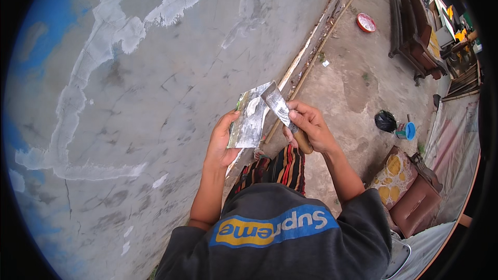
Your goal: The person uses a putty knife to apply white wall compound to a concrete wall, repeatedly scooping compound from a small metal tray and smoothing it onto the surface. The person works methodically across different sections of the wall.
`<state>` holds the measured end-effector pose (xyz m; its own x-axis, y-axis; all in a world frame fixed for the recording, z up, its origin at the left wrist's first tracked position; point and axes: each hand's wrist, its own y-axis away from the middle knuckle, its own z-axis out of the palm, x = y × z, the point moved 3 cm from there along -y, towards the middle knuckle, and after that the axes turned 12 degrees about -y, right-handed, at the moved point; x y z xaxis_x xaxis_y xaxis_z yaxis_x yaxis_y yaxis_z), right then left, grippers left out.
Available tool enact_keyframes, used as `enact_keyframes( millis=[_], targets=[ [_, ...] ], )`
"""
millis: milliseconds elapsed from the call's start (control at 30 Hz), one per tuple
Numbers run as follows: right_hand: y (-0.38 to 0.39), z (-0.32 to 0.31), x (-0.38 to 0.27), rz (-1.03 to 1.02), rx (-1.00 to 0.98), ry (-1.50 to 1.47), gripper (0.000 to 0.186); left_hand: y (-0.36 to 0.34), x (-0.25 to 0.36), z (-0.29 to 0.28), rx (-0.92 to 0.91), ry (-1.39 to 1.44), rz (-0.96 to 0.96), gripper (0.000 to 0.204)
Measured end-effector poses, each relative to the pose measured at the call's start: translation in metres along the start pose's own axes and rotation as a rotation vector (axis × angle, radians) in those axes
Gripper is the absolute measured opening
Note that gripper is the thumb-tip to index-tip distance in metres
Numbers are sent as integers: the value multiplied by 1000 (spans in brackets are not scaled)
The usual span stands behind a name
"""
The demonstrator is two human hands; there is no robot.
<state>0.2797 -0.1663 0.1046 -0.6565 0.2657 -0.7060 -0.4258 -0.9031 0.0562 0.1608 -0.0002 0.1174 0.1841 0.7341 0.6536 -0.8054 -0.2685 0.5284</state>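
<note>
My left hand [223, 137] is closed on a flat, roughly rectangular board [244, 127] smeared with white and grey paste, held out in front of my body. A lump of white paste [253, 108] sits on its upper part. My right hand [308, 127] grips the wooden handle [302, 141] of a putty knife, whose metal blade [275, 102], streaked with paste, touches or overlaps the board's upper right corner. On my left is a grey wall [145, 83] with white patched strips [78, 88] and some blue paint.
Wooden poles [327, 36] run along the wall's foot on the concrete floor [358, 72]. A red basin [365, 23], a black bag [385, 121], a blue bucket [410, 131] and dark wooden furniture [407, 21] stand to the right. A patterned, cushioned seat [417, 202] is beside me, near a pale sheet [461, 161].
</note>
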Motion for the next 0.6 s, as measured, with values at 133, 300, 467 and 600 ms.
enact_keyframes(
  millis=[133,300,467,600],
  targets=[
    [8,-13,11,202,16,50,29,-1,2,-11,71,59,18,26],
    [25,-31,15,85,112,144,28,2,4,-16,77,37,17,25],
    [12,3,-6,-454,226,541,25,5,-2,-2,51,44,-14,24],
    [6,6,1,-481,215,685,24,5,0,-6,69,55,-6,22]
  ],
)
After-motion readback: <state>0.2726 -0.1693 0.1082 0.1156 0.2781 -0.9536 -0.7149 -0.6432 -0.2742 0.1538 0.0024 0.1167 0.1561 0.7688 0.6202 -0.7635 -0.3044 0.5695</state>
